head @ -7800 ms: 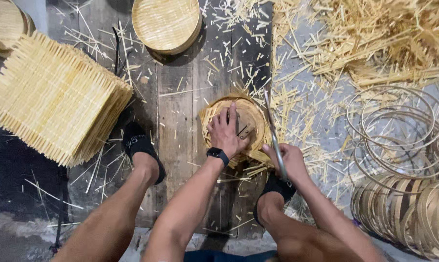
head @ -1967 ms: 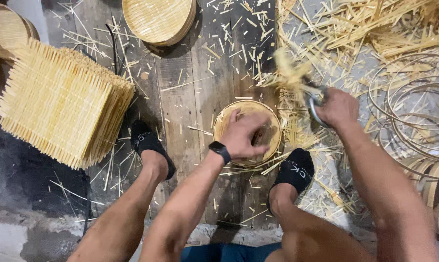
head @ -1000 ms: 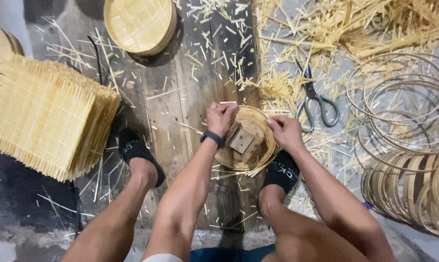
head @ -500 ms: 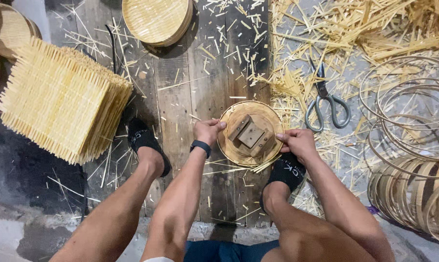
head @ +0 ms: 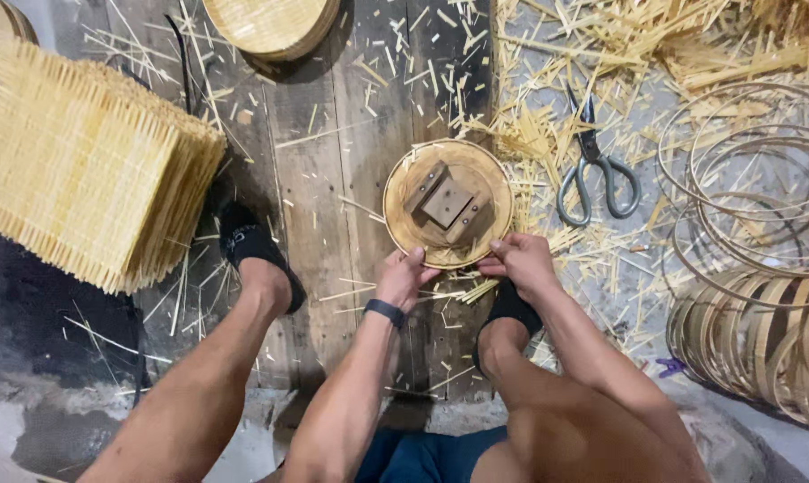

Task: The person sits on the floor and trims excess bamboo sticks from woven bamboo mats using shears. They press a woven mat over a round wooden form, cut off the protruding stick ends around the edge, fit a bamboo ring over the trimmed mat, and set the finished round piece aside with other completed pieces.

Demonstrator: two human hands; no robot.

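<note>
While both hands point(head: 404, 277) point(head: 523, 261) pinch its near rim, round tray point(head: 447, 204) lies ahead.

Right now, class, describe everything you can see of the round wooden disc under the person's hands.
The round wooden disc lies flat on the dark plank floor. It looks like pale brown wood with a thin raised bamboo rim. Small rectangular wooden blocks sit at its centre, set at an angle. The left hand and right hand grip its near edge. Bamboo offcuts lie around it, and scissors lie to its right, apart from it.
</note>
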